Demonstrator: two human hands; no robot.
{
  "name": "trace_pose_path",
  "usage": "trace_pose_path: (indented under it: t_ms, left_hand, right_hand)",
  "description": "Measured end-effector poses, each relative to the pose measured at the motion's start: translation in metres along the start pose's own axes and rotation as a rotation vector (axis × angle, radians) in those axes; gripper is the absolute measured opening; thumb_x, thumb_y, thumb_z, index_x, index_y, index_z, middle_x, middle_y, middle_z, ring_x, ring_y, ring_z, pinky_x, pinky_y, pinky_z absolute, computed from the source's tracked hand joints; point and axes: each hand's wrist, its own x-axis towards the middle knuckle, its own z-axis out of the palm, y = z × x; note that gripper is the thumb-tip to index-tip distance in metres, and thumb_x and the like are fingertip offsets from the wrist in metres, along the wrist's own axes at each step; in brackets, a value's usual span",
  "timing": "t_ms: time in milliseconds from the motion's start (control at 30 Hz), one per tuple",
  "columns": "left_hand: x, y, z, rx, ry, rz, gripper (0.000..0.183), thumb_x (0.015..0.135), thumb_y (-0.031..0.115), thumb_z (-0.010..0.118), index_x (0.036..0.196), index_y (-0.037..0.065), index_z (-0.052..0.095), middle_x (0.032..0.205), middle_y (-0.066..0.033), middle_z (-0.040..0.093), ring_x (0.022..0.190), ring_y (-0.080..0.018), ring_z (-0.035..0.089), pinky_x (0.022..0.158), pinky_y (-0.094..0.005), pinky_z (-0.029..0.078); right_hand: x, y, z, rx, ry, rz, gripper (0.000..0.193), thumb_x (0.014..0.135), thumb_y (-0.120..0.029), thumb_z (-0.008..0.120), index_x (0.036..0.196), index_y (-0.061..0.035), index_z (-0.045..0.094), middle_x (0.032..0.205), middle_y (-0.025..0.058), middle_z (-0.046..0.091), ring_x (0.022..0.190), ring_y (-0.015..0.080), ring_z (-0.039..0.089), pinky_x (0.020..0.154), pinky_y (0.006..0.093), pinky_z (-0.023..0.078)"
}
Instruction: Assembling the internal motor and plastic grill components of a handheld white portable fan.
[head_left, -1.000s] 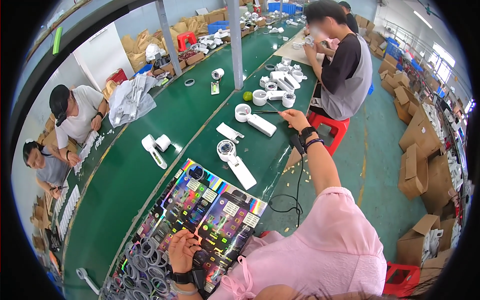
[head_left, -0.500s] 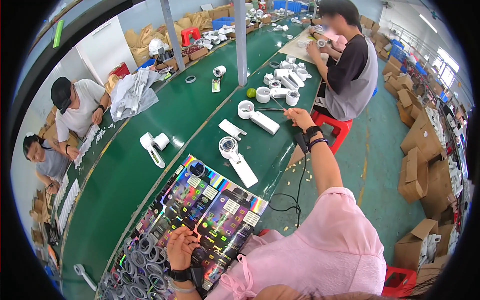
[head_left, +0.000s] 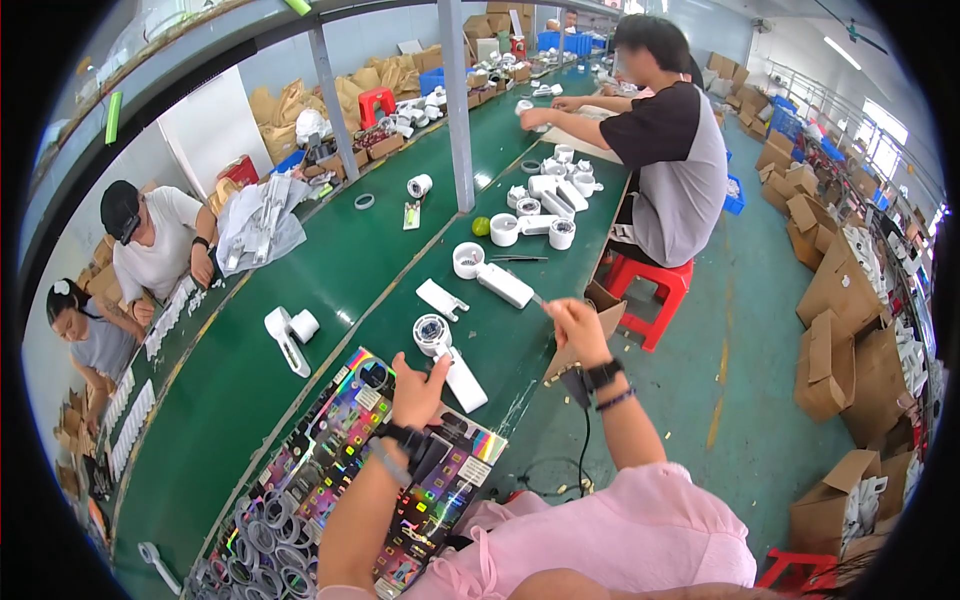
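White handheld fan is lying on the green table right by the left hand, head pointing away and handle slanting back toward the table edge. Reads to me as a moment between grips: the left hand's thumb and fingers are spread well apart with nothing visible between them, thumb close to the fan's neck. Right hand has its fingertips pinched together on what looks like a thin tool, up at the near end of a second fan's handle. It's small in this fisheye, so I can't tell what the tool is or whether the thumb touches the fan. Getting hold of that fan would call for thumb one side of the neck, fingers round the other.

Around it: loose white cover plate just beyond the fan's head, so a bit of a snag there. Then the open round housing, dark tweezers, a lime-green ball and a cluster of white parts. Shiny printed sheets lie under the left forearm, grey rings heaped on them. Brown cardboard crowds the right hand; past it a co-worker sits on a red stool.
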Motion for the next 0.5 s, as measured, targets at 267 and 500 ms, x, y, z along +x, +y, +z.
trace_pose_path:
  t_ms: [267,500]
  left_hand:
    - [0.05,0.003,0.028,0.325,0.189,0.14,0.1,0.072,0.029,0.07,0.141,-0.006,0.007,0.112,-0.0296,0.059,0.102,-0.0425,0.061,0.085,-0.0451,0.05]
    - [-0.006,-0.033,-0.035,-0.998,-0.412,-0.031,0.045,0.085,0.022,0.062,0.12,0.0,0.044,0.09,-0.0081,0.056,0.075,-0.017,0.055,0.063,-0.0306,0.047]
  right_hand:
    - [-0.063,-0.03,-0.008,0.165,0.0,-0.093,0.01,0.091,-0.009,0.063,0.096,-0.0008,0.064,0.083,0.0039,0.067,0.057,0.0045,0.053,0.051,0.0189,0.043]
    - [-0.091,-0.079,0.024,0.206,-0.055,-0.271,0.014,0.097,-0.013,0.055,0.099,0.0003,0.059,0.08,0.0049,0.061,0.059,0.0077,0.054,0.054,0.0202,0.044]
